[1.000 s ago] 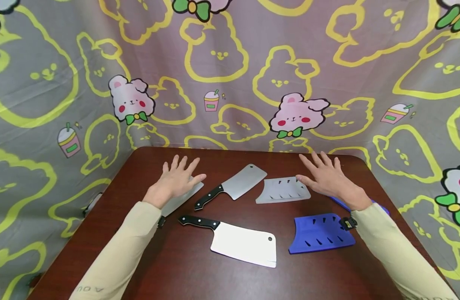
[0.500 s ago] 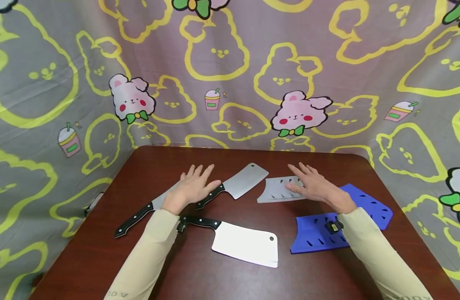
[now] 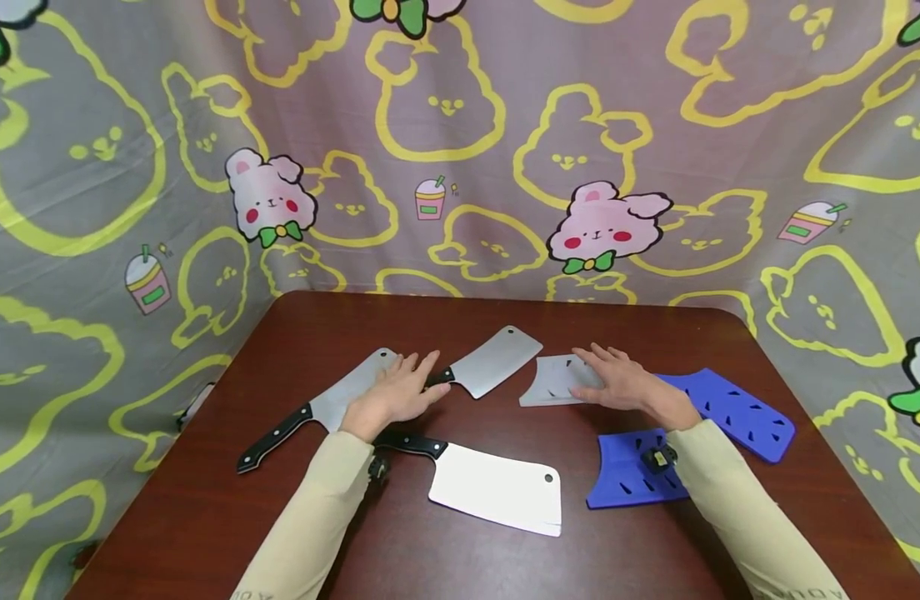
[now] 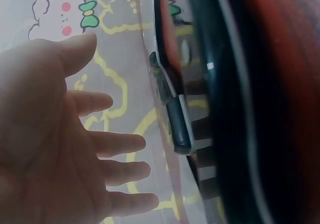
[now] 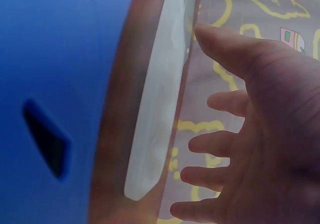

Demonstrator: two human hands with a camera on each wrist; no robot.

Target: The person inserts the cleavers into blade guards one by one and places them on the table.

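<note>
My left hand (image 3: 396,396) is held over the gap between cleavers, fingers straight and spread. Beneath it lies the left cleaver (image 3: 340,400), its black handle toward the lower left. A second cleaver (image 3: 497,362) lies farther back, its handle partly hidden by the hand. The front cleaver (image 3: 497,490) has a bright blade pointing right. My right hand (image 3: 621,383), also with straight fingers, is over a whitish blade guard (image 3: 546,382) and covers its right end. In both wrist views the palms hold nothing; the left palm (image 4: 35,134) is apart from the knives.
Two blue slotted blade guards lie at the right: one nearer (image 3: 617,479), partly behind my right wrist, and one farther (image 3: 748,417). The dark brown table (image 3: 430,558) ends at a patterned curtain (image 3: 490,167) behind and at both sides.
My left hand has moved right and my right hand left, both slightly lower in view. The left cleaver and the farther blue guard show more fully now. The knives and guards stay put.
</note>
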